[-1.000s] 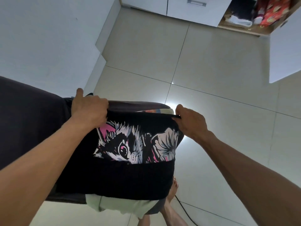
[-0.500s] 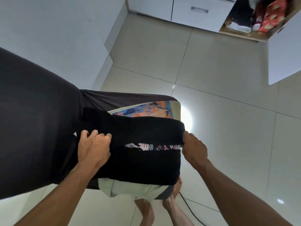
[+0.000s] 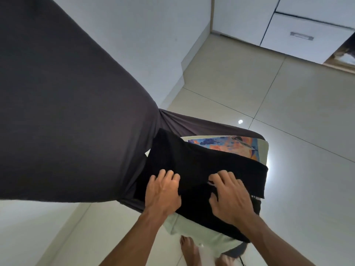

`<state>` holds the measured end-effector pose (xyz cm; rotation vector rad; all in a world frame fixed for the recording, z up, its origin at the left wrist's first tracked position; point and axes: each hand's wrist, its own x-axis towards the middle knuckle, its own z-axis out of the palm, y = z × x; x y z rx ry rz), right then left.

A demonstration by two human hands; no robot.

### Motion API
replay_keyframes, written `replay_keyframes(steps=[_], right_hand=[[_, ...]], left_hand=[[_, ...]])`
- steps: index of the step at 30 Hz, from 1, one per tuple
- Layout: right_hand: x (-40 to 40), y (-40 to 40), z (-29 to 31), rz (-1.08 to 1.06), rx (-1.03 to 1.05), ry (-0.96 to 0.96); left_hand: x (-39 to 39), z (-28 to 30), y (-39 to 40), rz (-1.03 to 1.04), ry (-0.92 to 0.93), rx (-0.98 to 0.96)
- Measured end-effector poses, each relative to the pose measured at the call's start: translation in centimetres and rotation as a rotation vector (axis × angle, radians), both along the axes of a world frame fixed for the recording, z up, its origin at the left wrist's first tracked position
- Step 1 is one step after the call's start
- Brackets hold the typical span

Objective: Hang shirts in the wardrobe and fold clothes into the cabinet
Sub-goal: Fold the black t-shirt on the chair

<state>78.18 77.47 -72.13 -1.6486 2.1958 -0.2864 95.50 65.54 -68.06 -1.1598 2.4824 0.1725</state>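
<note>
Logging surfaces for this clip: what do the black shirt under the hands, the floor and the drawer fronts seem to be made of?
Black shirt: soft matte knit, probably cotton; it creases and drapes under the left hand and right hand. Floor: glossy glazed tile, with grout lines and a mirrored lamp spot. Drawer fronts: smooth white panels, likely laminate or painted board, with a recessed metal-looking handle.

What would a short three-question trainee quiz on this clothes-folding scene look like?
1. True or false: both hands rest on the black shirt.
2. Which garment lies directly under it: A) a red towel, B) a pale shirt with a colourful print, C) blue jeans?
3. What flooring is under the person's bare foot?

Key: 1 true, the left hand and right hand lie on it; 2 B; 3 glossy tiles.
</note>
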Motion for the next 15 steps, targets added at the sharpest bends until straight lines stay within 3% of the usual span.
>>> replay_keyframes(steps=[5, 11, 13, 15], right_hand=[[4.0, -3.8, -0.4, 0.207, -0.033, 0.093], [5.1, -4.0, -1.8, 0.289, -0.031, 0.16], [5.0, -3.6, -1.9, 0.332, 0.005, 0.144], [4.8, -3.5, -1.9, 0.346, 0.025, 0.114]], left_hand=[[0.9, 0.0, -0.9, -0.003, 0.075, 0.044], [1.5, 1.2, -1.9, -0.012, -0.054, 0.28], [1.9, 1.5, -2.7, 0.06, -0.113, 0.427], [2.0, 1.5, -4.0, 0.23, 0.013, 0.499]])
